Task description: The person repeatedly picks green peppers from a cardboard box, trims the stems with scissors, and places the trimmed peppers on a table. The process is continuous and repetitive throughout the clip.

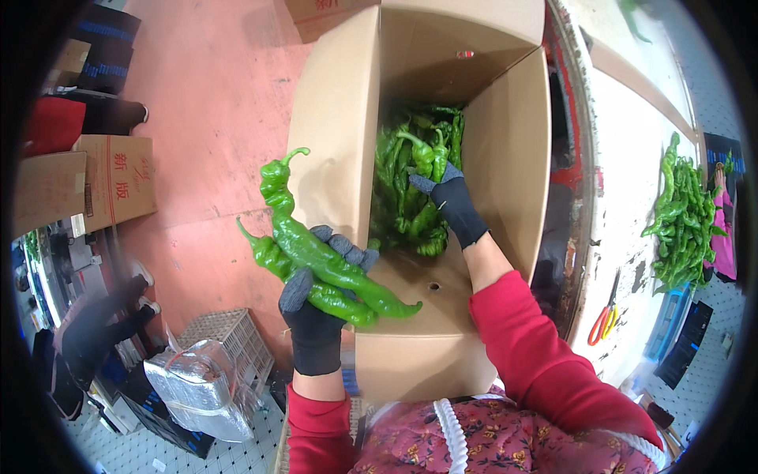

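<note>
Two long green peppers [325,260] lie across the palm of my left hand [317,302], which wears a grey and black glove. The thumb presses over the lower one, and both are above the left side of an open cardboard box [503,178]. My right hand [447,189], gloved the same way, reaches down inside the box. Its fingers close around a couple of green peppers [427,155] with their stems pointing away from me. Beneath it, a heap of green peppers [394,160] covers the bottom of the far part of the box.
Right of the box stands a worn white table [622,237] with scissors [604,323] and a pile of green peppers [684,219]. A person's pink sleeve [723,231] shows beyond it. At left are printed cartons [115,181], a plastic crate [251,338] and a silvery foil bundle [195,385].
</note>
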Demonstrator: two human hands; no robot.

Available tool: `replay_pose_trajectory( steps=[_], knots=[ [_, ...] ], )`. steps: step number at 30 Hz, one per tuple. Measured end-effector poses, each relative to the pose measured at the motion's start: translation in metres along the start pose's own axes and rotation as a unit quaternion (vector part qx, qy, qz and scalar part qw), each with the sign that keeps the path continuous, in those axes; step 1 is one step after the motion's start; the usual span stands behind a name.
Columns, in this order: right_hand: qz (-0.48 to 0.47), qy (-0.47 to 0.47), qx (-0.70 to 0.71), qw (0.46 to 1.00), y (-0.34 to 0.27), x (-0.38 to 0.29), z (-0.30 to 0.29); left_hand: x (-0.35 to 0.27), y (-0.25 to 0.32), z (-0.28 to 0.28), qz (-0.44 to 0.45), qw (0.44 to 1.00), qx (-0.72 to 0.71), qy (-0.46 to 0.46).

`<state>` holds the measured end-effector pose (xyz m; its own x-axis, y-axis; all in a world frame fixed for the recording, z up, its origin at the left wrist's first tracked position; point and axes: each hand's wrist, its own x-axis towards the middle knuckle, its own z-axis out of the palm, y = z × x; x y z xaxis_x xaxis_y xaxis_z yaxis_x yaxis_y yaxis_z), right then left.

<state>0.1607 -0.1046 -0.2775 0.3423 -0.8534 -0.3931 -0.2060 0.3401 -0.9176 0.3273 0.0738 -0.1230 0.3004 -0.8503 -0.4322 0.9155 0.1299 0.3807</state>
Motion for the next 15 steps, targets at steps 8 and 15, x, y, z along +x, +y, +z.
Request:
replay_pose_trajectory(
  steps=[8,15],
  knots=[
    [0.062,-0.112,0.207,0.97,-0.141,-0.04,-0.024,0.015,0.02,0.014,-0.032,0.999,0.027,-0.031],
    [-0.046,-0.14,0.045,0.988,-0.215,-0.087,0.004,0.018,-0.005,0.028,-0.04,0.993,0.084,-0.069]
  ],
)
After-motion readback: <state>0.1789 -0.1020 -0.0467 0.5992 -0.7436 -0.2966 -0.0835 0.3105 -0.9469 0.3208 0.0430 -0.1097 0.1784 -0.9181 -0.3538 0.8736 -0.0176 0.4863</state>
